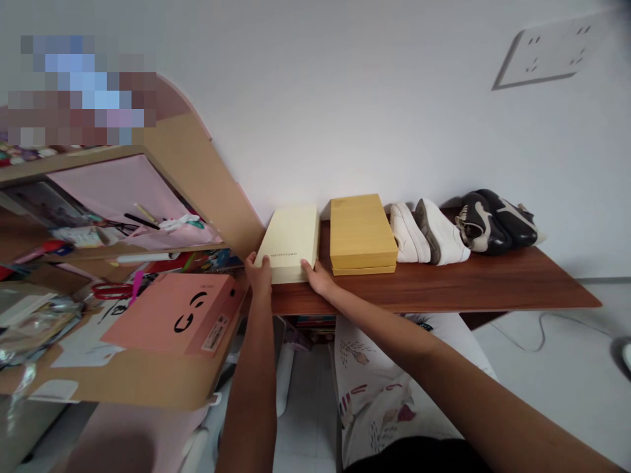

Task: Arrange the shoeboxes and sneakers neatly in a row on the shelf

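A pale cream box (290, 240) lies flat on the left end of a dark wooden shelf (444, 286) against the white wall. My left hand (259, 272) grips its near left corner, thumb on the lid. My right hand (318, 277) holds the near right corner, fingers curled on the box's front edge. Just to the right, almost touching it, sits a mustard-yellow box (361, 231).
Beyond the yellow box stand a pair of white shoes (428, 233) and a pair of black shoes (495, 221). A pink box (175, 312) rests on a cluttered desk at the left. A wall socket (549, 51) is at the upper right.
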The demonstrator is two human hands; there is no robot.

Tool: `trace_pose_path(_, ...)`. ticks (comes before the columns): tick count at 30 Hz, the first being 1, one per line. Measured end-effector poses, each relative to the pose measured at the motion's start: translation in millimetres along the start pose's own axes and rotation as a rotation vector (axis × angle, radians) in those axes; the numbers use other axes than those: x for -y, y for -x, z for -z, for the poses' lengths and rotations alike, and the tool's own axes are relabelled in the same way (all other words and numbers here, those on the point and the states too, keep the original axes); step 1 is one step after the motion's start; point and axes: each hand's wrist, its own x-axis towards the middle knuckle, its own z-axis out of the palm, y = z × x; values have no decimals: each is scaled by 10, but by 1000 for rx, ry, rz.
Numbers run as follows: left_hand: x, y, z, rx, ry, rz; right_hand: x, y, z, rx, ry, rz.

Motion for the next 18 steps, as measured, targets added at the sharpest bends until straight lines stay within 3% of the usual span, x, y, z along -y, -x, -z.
trace_pose_path(5, 16, -48, -102, 15, -8, 21, 20, -70, 30, -30, 16, -36)
trace_pose_path(12, -169, 25, -124, -48, -119, -19, 117, -18, 87, -6, 6, -49)
trace_pose_path(15, -274, 208, -96, -178, -146, -24, 170, 213, 170, -12, 14, 102)
trace_pose_path(18, -357, 607, -132, -227, -134, -167, 186, 494, 432, -15, 38, 388)
